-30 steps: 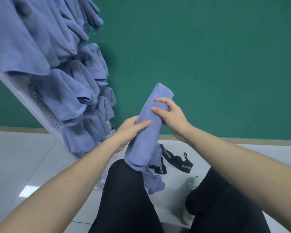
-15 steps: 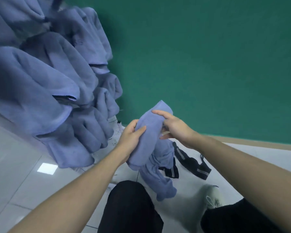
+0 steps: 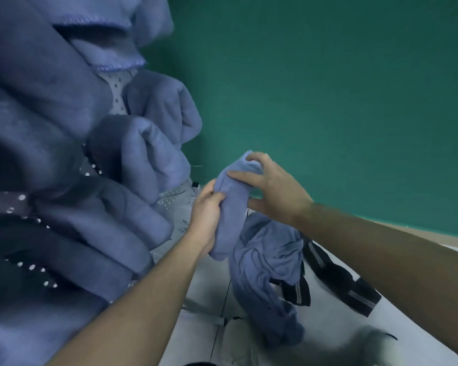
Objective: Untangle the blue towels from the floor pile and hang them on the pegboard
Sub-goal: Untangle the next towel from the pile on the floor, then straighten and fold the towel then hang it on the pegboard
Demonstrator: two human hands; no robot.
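A folded blue towel (image 3: 233, 207) stands roughly upright between my hands, in front of the green wall. My left hand (image 3: 205, 217) grips its left edge, fingers curled round the cloth. My right hand (image 3: 273, 187) holds the top and right side, fingers bent over the upper end. Below them a crumpled blue towel (image 3: 267, 276) lies on the floor. The white pegboard (image 3: 176, 199) leans at the left, mostly hidden under several hung blue towels (image 3: 143, 154).
A black strap with grey stripes (image 3: 339, 281) lies on the pale tiled floor (image 3: 196, 334) beside the crumpled towel. A blurred shoe (image 3: 365, 344) shows at the bottom right. The green wall (image 3: 328, 88) fills the background, with a tan skirting strip (image 3: 434, 235).
The view has moved closer to the pegboard, so the hung towels loom larger at left. My hands have carried the folded towel toward the board's lower edge, and my right hand now bends over its top.
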